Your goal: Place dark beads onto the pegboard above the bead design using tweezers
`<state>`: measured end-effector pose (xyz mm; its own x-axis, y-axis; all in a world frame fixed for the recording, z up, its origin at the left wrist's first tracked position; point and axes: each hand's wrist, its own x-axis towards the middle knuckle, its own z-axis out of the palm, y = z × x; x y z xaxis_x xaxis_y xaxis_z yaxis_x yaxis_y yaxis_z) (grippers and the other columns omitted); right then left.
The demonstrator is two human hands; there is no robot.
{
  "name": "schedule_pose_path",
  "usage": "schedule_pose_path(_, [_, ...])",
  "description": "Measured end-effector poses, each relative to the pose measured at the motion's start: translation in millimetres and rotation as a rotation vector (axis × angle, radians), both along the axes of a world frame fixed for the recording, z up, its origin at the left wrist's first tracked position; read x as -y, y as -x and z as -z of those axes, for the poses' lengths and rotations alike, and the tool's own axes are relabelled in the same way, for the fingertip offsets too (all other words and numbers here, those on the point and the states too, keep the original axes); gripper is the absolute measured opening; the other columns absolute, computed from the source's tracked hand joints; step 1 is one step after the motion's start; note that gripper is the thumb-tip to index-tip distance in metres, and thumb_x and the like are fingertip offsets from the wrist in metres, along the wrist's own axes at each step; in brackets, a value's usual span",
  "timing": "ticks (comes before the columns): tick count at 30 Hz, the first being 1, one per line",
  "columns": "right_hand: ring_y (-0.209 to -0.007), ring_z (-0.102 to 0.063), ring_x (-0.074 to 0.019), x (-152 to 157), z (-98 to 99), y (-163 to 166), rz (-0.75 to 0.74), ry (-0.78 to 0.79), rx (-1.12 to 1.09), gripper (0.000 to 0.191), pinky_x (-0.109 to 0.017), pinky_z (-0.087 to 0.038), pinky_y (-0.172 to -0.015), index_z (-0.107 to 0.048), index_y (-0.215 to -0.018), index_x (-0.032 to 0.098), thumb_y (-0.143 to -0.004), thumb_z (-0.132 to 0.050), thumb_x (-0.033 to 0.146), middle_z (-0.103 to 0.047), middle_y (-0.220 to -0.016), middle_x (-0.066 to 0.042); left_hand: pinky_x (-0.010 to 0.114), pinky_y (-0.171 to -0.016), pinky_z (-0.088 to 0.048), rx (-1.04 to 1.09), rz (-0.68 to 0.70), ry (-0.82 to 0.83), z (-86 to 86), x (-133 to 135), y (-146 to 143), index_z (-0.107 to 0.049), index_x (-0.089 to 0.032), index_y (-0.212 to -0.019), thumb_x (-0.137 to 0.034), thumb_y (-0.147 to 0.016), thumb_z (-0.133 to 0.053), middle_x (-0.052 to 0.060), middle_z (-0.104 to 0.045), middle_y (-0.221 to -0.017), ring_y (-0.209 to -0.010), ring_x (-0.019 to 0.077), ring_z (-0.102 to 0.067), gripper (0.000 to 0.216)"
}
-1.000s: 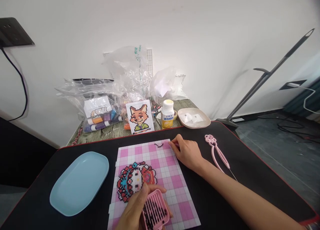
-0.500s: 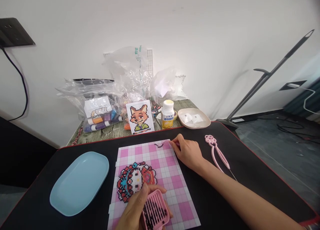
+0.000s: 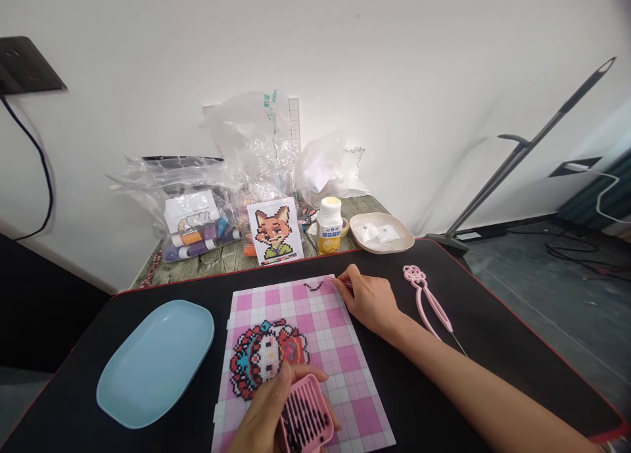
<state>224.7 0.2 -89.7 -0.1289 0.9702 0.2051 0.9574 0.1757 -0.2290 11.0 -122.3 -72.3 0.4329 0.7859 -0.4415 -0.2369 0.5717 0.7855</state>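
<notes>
A pink and white checked pegboard (image 3: 320, 334) lies on the black mat (image 3: 444, 367). On it sits a bead picture of a cat-like face (image 3: 269, 357), and a short row of dark beads (image 3: 313, 285) runs near the far edge. My right hand (image 3: 369, 302) is closed in a pinch on a thin pink tool (image 3: 340, 282) whose tip touches the board beside those dark beads. My left hand (image 3: 271, 413) grips a small pink bead tray (image 3: 305, 420) filled with dark beads at the board's near edge.
A light blue oval plate (image 3: 155, 361) lies at the left of the mat. Pink tweezers (image 3: 428, 302) lie to the right. Behind are a fox pattern card (image 3: 273, 231), a small bottle (image 3: 330, 225), a beige dish (image 3: 382, 233) and plastic bags of bead tubes (image 3: 197, 203). A lamp stand (image 3: 522, 150) leans at right.
</notes>
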Motion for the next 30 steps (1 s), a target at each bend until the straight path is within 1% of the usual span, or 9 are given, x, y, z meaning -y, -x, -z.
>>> schedule_pose_path(6, [-0.066, -0.069, -0.0183, -0.2, -1.4, 0.2, -0.012, 0.001, 0.011, 0.023, -0.027, -0.021, -0.049, -0.051, -0.089, 0.019, -0.097, -0.041, 0.039, -0.072, -0.078, -0.002, 0.031, -0.059, -0.052, -0.012, 0.015, -0.019, -1.8, -1.1, 0.2, -0.059, -0.016, -0.111, -0.059, -0.092, -0.036, 0.012, -0.072, -0.082, -0.071, 0.0218, -0.065, 0.052])
schedule_pose_path(10, [-0.066, -0.069, -0.0182, 0.2, -3.1, 0.5, -0.019, 0.016, 0.015, 0.025, -0.026, -0.023, -0.049, -0.052, -0.090, 0.020, -0.097, -0.041, 0.041, -0.072, -0.078, -0.003, 0.030, -0.057, -0.051, -0.021, 0.017, -0.015, -1.6, -1.8, -0.1, -0.060, -0.015, -0.110, -0.063, -0.090, -0.037, 0.012, -0.072, -0.082, -0.069, 0.0210, -0.064, 0.057])
schedule_pose_path(13, [-0.067, -0.069, -0.0182, 0.8, -4.8, 0.8, -0.013, 0.028, 0.009, 0.023, -0.026, -0.024, -0.049, -0.052, -0.091, 0.020, -0.096, -0.042, 0.039, -0.072, -0.079, -0.002, 0.029, -0.057, -0.050, -0.004, 0.014, -0.014, 0.2, -1.9, 0.2, -0.060, -0.015, -0.110, -0.061, -0.090, -0.040, 0.011, -0.071, -0.080, -0.067, 0.0202, -0.064, 0.055])
schedule_pose_path(17, [-0.069, -0.069, -0.0188, 1.2, -6.4, 1.1, -0.006, 0.048, -0.008, 0.023, -0.026, -0.023, -0.050, -0.052, -0.092, 0.020, -0.096, -0.043, 0.040, -0.072, -0.080, -0.001, 0.030, -0.059, -0.051, 0.031, 0.018, -0.003, 2.1, -1.2, 1.5, -0.060, -0.016, -0.113, -0.060, -0.090, -0.040, 0.011, -0.071, -0.082, -0.070, 0.0209, -0.064, 0.053])
schedule_pose_path(19, [-0.070, -0.069, -0.0190, 1.3, -6.9, 1.1, -0.005, 0.055, -0.011, 0.023, -0.026, -0.023, -0.050, -0.051, -0.091, 0.020, -0.096, -0.043, 0.040, -0.072, -0.081, -0.001, 0.030, -0.060, -0.050, 0.028, 0.013, -0.010, 2.2, -1.0, 1.9, -0.060, -0.016, -0.112, -0.060, -0.091, -0.039, 0.011, -0.071, -0.083, -0.072, 0.0212, -0.065, 0.053])
schedule_pose_path(22, [-0.070, -0.069, -0.0193, 1.2, -7.3, 1.2, -0.005, 0.065, -0.005, 0.021, -0.026, -0.021, -0.050, -0.050, -0.091, 0.020, -0.097, -0.043, 0.039, -0.072, -0.081, -0.001, 0.029, -0.059, -0.050, 0.020, 0.013, -0.014, 1.3, -1.2, 1.6, -0.059, -0.016, -0.109, -0.058, -0.092, -0.039, 0.011, -0.072, -0.081, -0.070, 0.0204, -0.065, 0.050])
schedule_pose_path(27, [-0.069, -0.069, -0.0183, 0.9, -6.7, 1.3, -0.012, 0.056, 0.013, 0.021, -0.026, -0.020, -0.049, -0.050, -0.091, 0.020, -0.097, -0.042, 0.038, -0.072, -0.080, -0.001, 0.030, -0.058, -0.050, -0.008, 0.027, -0.005, -1.1, -1.6, 0.6, -0.059, -0.016, -0.110, -0.062, -0.090, -0.038, 0.012, -0.072, -0.083, -0.072, 0.0220, -0.065, 0.054])
schedule_pose_path(30, [-0.068, -0.069, -0.0175, 0.9, -5.9, 0.8, -0.017, 0.047, 0.013, 0.021, -0.026, -0.020, -0.049, -0.049, -0.091, 0.021, -0.097, -0.043, 0.040, -0.072, -0.079, 0.000, 0.029, -0.058, -0.050, -0.001, 0.016, 0.010, -0.9, -1.3, 0.4, -0.059, -0.017, -0.110, -0.062, -0.090, -0.039, 0.011, -0.072, -0.081, -0.071, 0.0212, -0.065, 0.053])
